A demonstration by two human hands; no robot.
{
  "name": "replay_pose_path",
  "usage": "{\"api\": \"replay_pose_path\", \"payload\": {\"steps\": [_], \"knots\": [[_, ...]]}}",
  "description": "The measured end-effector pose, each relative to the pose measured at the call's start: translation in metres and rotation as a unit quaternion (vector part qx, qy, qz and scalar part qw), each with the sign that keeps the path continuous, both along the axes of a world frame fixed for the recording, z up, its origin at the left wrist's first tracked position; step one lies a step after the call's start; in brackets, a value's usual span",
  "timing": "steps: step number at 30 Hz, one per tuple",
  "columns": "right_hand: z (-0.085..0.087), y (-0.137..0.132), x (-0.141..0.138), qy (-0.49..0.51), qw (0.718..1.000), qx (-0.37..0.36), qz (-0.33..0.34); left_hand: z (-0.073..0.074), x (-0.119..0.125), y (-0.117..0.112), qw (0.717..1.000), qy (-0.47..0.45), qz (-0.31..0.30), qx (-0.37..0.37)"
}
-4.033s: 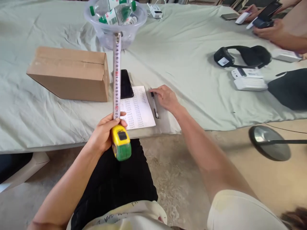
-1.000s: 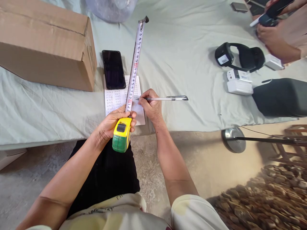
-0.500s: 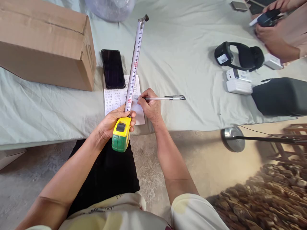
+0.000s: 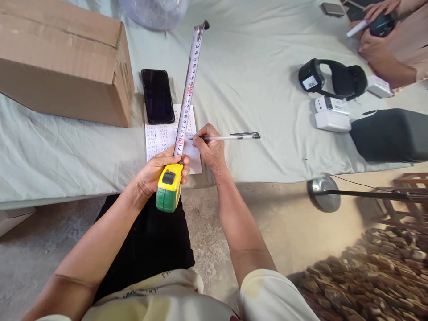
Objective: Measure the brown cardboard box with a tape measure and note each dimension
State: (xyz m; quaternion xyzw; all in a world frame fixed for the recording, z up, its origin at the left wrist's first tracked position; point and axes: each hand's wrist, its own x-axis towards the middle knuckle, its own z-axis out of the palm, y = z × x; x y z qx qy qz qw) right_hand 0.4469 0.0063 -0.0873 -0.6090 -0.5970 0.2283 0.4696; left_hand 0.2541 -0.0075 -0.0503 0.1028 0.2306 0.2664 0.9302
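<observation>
My left hand point(image 4: 157, 171) is closed on a yellow and green tape measure point(image 4: 169, 187), thumb against the drawn-out blade point(image 4: 187, 93). The white blade slants away over the paper, its metal hook at the far end. In a pinch, my right hand point(image 4: 211, 147) grips a clear pen point(image 4: 230, 137) with a black cap on its back end. The pen's tip is at the right part of a white sheet of paper point(image 4: 194, 162) covered in rows of handwriting. A black phone point(image 4: 158, 96) lies over the sheet's upper left; the blade and my left hand hide other parts.
Left stands a cardboard box point(image 4: 60, 62), with a clear plastic bag point(image 4: 154, 11) behind it. To the right are a black headset point(image 4: 344, 80), small white boxes point(image 4: 332, 120) and a dark case point(image 4: 391, 133). Another person's hands point(image 4: 377, 42) hold a dark device. Below is a metal stand base point(image 4: 323, 196).
The tape blade's far end has shifted very slightly right. My right hand and the pen have moved only a touch. The other person's hands have turned the dark device a little.
</observation>
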Motion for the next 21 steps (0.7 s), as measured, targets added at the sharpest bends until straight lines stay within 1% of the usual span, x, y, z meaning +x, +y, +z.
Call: {"api": "replay_pose_path", "payload": {"steps": [6, 13, 21], "knots": [[0.0014, -0.0005, -0.0003, -0.002, 1.0, -0.007, -0.008, 0.0002, 0.0001, -0.0001, 1.0, 0.002, -0.001, -0.004], [0.0009, -0.0016, 0.0001, 0.014, 0.999, 0.019, -0.038, 0.0008, -0.0002, -0.0005, 1.0, 0.005, 0.002, -0.006], [-0.0005, -0.0003, -0.0007, 0.0, 1.0, 0.008, -0.026, 0.0006, -0.0002, 0.0008, 1.0, -0.002, -0.001, 0.001]]}}
